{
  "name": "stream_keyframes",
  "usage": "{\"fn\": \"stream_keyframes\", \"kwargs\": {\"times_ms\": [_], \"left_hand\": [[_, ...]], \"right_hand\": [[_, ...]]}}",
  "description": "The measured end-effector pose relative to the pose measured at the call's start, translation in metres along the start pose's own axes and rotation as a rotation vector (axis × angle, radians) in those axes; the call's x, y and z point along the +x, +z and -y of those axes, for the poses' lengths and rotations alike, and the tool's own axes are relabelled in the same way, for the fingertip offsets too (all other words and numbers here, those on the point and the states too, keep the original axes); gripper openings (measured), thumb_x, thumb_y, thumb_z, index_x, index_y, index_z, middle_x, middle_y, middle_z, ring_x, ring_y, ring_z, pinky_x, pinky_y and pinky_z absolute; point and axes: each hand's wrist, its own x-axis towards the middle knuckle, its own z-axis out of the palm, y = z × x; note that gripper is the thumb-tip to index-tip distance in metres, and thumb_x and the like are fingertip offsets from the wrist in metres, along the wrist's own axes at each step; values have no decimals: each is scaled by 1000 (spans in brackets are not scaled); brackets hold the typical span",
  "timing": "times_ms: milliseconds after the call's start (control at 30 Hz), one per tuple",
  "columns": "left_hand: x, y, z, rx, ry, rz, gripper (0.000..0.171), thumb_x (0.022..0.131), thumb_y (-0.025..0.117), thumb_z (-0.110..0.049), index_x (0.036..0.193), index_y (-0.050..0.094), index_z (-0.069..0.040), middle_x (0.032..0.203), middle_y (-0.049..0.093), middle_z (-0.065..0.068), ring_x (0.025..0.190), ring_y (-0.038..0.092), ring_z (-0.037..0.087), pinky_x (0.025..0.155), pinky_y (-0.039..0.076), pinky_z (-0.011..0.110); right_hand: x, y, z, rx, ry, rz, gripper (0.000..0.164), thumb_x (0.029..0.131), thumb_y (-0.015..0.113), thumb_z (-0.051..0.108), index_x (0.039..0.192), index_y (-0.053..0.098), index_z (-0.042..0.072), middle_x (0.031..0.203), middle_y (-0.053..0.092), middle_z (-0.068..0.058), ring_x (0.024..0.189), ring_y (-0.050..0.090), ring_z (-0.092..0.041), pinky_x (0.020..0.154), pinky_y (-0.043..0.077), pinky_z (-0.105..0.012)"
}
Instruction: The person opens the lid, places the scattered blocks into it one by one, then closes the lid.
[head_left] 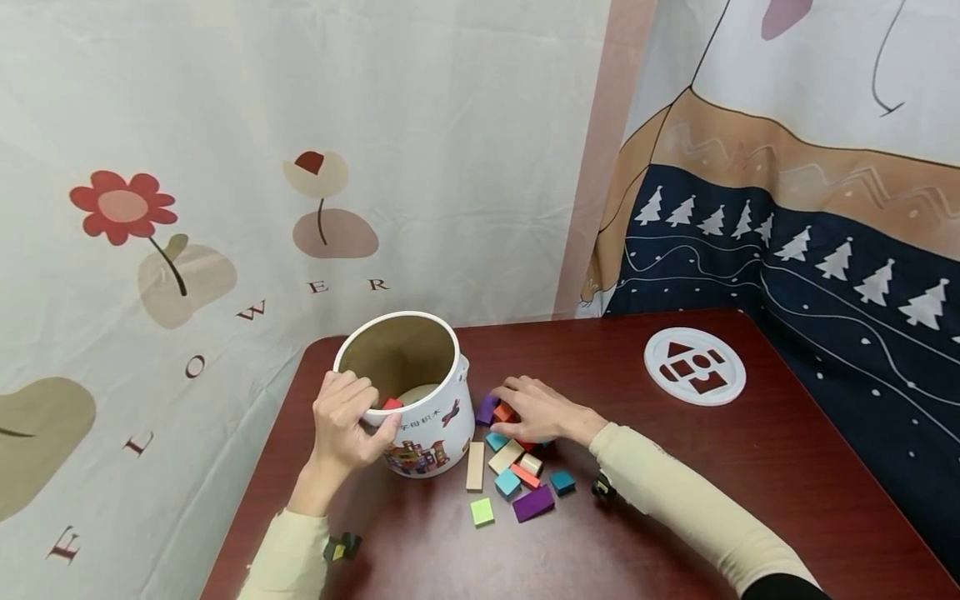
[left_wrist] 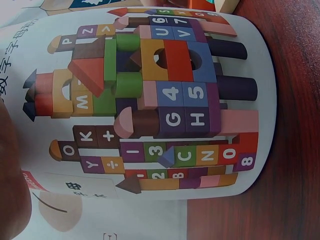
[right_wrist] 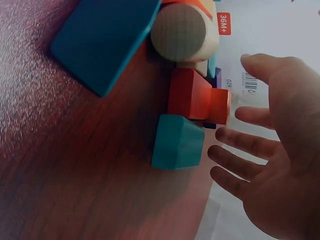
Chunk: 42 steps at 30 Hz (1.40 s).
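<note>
On the left side of the table stands a white bucket (head_left: 442, 417) printed with letter blocks, its mouth uncovered. My left hand (head_left: 347, 417) grips the near-left rim, thumb on the outside. Inside the bucket a red block (head_left: 392, 404) shows near that rim. My right hand (head_left: 543, 410) hovers over a pile of wooden blocks beside the bucket, fingers spread and holding nothing. In the right wrist view a teal block (right_wrist: 175, 142), a red block (right_wrist: 186, 95) and an orange block (right_wrist: 220, 106) lie just off the fingertips. A round wooden block (right_wrist: 179, 32) sits farther along.
Toward me lie a lime green block (head_left: 482, 512), a purple block (head_left: 534, 504), a blue block (head_left: 562, 482) and a plain wooden plank (head_left: 475, 467). A white lid (head_left: 660, 379) with shaped cut-outs rests at the back right of the table (head_left: 622, 533). Printed curtains hang behind.
</note>
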Motion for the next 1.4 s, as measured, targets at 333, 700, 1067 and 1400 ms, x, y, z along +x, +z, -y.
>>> {"fn": "stream_keyframes", "kwargs": {"times_ms": [333,700,1067,1400], "left_hand": [[0,0,0,4,4,-5,38,72,59,-31,53,34,-11,54,23,-4,51,23,17,56,23,40],[0,0,0,2,5,-2,39,73,59,-32,52,33,-11,54,23,-4,51,22,17,56,23,39],[0,0,-1,0,6,-3,39,73,59,-31,53,33,-11,53,23,-3,51,23,17,56,23,39],[0,0,0,2,2,-1,38,72,59,-31,53,34,-11,54,24,-4,51,23,17,56,23,39]], "right_hand": [[3,7,0,7,-37,-3,48,94,69,42,129,68,10,113,64,-6,90,55,-15,78,51,-32],[4,9,-1,58,-49,3,40,93,71,28,128,68,9,113,63,-7,87,57,-13,76,54,-29],[4,7,-2,65,-49,-1,37,90,71,23,124,70,8,107,62,-4,82,57,-11,69,51,-22],[1,-2,-9,112,-34,-51,36,87,73,22,121,71,8,108,63,-2,83,56,-10,67,50,-19]]}}
